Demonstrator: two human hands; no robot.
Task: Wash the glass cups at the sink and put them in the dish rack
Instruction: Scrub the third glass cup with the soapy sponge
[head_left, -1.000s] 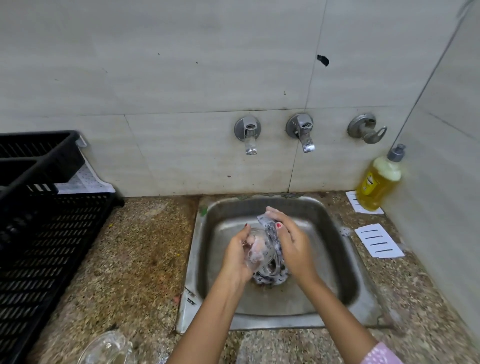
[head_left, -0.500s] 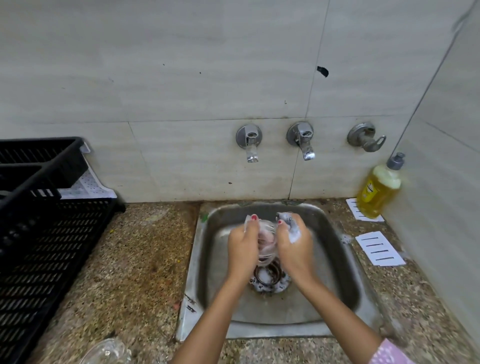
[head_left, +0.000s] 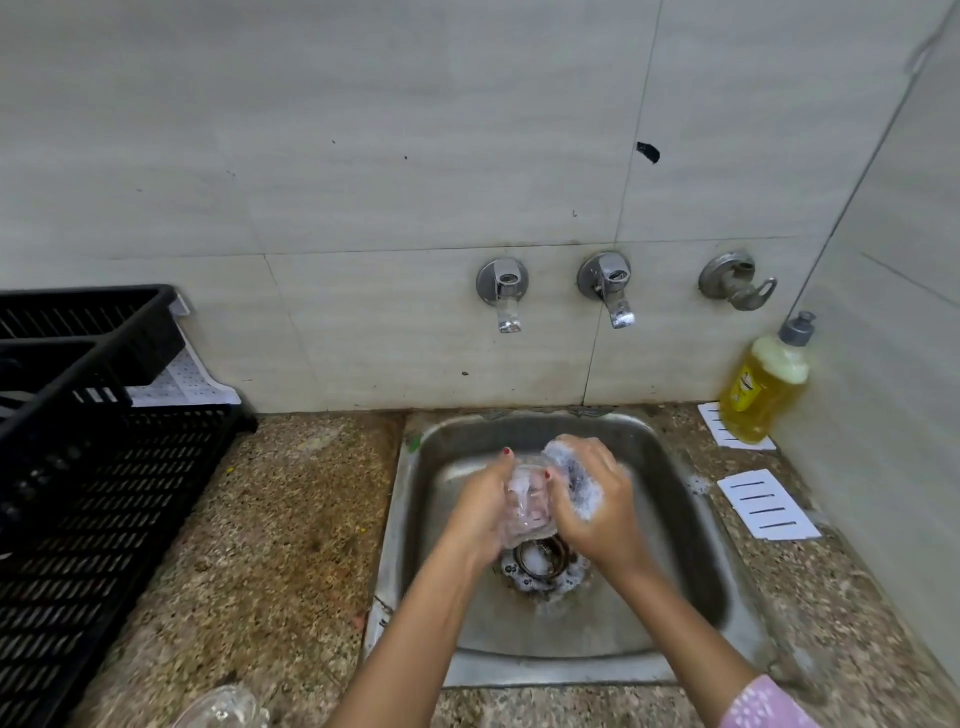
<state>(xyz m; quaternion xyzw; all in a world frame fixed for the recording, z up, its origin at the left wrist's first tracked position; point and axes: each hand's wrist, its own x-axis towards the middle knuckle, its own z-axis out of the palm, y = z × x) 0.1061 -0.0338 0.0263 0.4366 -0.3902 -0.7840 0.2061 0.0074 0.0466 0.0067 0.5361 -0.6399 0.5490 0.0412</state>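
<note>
Grips a soapy glass cup (head_left: 525, 514) in left hand (head_left: 480, 512), fingers curled round it, above the sink (head_left: 675, 525) drain (head_left: 540, 565); clamps a foamy scrubber (head_left: 575, 475) in right hand (head_left: 600, 514) against the cup's right side.

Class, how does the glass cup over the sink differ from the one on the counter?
The held glass cup is foamy; the counter glass cup shows none. The left hand grips the held glass cup over the sink while the right hand holds a scrubber to it; nothing touches the counter glass cup. Both are clear glass.
</note>
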